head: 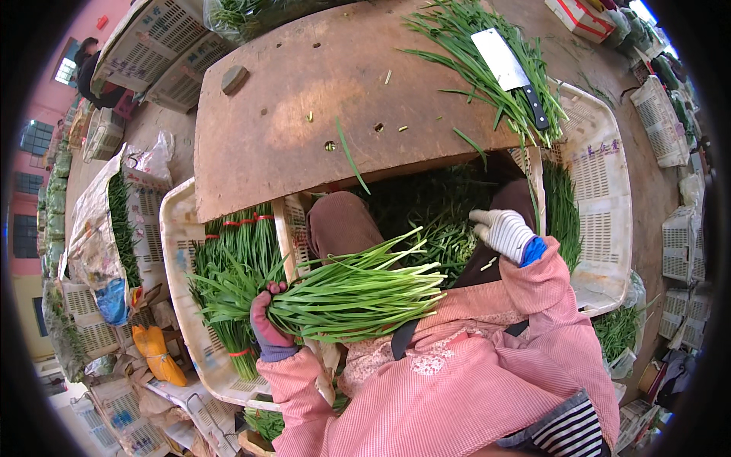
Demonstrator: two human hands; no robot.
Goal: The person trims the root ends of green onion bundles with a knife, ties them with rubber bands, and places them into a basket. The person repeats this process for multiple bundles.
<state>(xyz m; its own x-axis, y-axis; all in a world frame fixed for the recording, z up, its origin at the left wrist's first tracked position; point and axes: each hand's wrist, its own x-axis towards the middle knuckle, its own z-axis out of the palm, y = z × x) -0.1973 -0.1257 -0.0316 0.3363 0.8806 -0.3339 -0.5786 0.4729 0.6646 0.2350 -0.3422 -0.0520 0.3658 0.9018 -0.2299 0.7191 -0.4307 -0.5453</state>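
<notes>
My left hand [268,320], in a purple and grey glove, is closed around a loose bunch of green garlic chives [354,288], whose pale cut ends fan out to the right above my lap. My right hand [503,231], in a striped white glove with a blue cuff, holds nothing visible; its fingers point left, away from the chives' ends. Ahead stands a worn wooden board [342,91] with scattered stem bits. At its right end a cleaver [502,63] with a black handle lies flat on a heap of chives [462,28]. A stone-like block [234,79] rests at its left.
A white plastic crate [177,251] at my left holds chive bundles [245,228] with red bands. Another crate [605,200] with chives is at my right. Loose trimmings [445,245] lie between my legs. A person [91,80] is far off at the upper left, near stacked crates.
</notes>
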